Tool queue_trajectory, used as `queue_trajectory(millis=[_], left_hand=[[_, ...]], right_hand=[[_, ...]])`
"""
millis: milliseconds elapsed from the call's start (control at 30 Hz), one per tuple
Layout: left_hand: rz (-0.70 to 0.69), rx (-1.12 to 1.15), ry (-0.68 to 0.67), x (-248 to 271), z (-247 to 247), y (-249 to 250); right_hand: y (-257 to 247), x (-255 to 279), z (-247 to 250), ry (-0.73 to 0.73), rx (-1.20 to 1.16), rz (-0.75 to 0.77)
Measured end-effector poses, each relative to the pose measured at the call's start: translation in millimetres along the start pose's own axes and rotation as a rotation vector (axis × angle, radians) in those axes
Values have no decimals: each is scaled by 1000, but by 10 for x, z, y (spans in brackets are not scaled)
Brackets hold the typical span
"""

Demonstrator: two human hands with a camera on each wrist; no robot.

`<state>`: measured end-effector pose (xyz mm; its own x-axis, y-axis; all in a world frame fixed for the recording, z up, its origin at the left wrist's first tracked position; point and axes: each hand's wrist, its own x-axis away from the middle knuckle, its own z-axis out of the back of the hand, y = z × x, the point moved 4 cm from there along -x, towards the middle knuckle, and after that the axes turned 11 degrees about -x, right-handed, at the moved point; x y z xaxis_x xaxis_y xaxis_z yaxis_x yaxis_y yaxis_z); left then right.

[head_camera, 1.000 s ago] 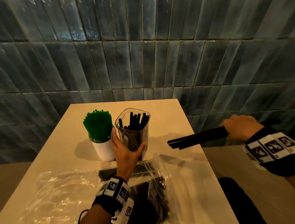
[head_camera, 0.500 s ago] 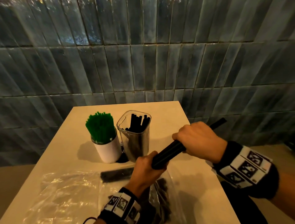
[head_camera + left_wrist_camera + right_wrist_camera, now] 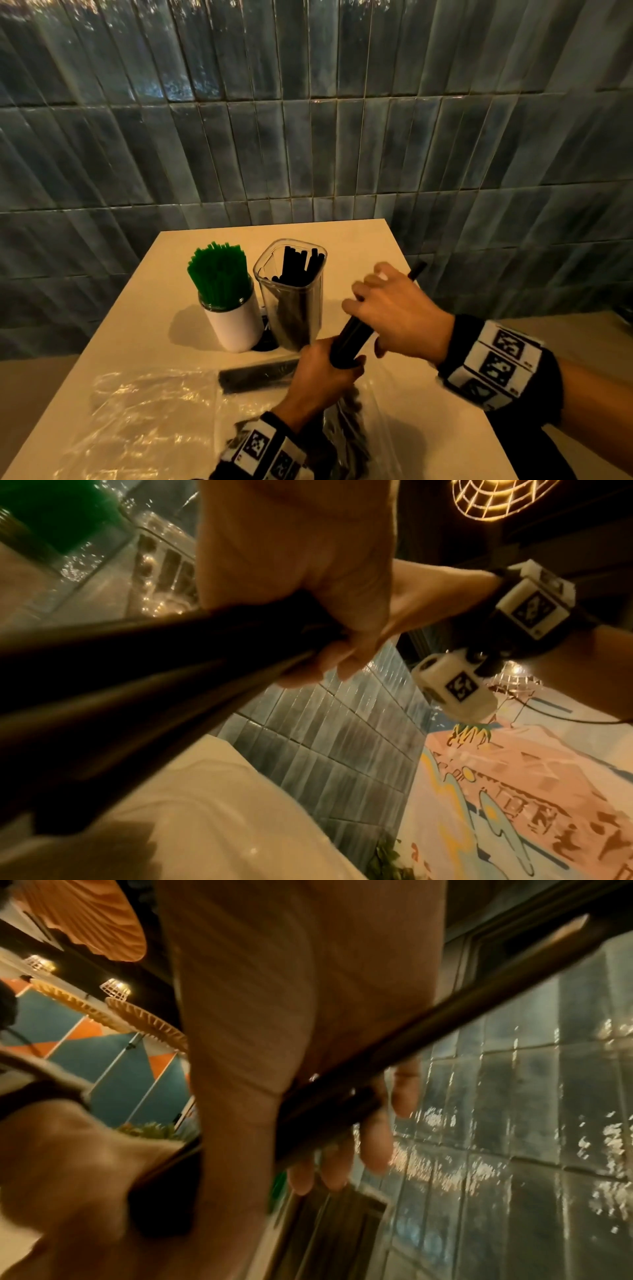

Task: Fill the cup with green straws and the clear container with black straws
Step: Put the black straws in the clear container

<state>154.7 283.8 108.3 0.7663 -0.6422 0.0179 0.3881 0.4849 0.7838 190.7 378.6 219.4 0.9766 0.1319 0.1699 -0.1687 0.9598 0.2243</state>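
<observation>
Dim, warm yellow-orange light throughout. Head view: table [image 3: 359,246] lit from above; the white cup [image 3: 236,322] throws a soft shadow to its left. Tiled wall [image 3: 308,137] dark, with speckled glare along its upper rows; tile lines bow toward the frame edges. Clear plastic bag [image 3: 137,421] carries crumpled highlights.

Left wrist view: caged ceiling lamp [image 3: 503,496] blown out at top; black straws [image 3: 120,685] close to the lens, soft and smeared.

Right wrist view: heavy motion blur, palm [image 3: 291,988] out of focus, glare streaks on the tiles.
</observation>
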Motion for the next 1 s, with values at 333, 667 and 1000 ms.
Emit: queue_trajectory(millis=[333, 667, 1000], left_hand=[[-121, 162, 116, -45, 93, 149], [-149, 368, 200, -90, 184, 187], [-162, 155, 449, -105, 393, -5]], right_hand=[[15, 71, 60, 504, -1173, -32], [-161, -135, -156, 684, -1889, -143], [290, -163, 259, 1234, -1911, -98]])
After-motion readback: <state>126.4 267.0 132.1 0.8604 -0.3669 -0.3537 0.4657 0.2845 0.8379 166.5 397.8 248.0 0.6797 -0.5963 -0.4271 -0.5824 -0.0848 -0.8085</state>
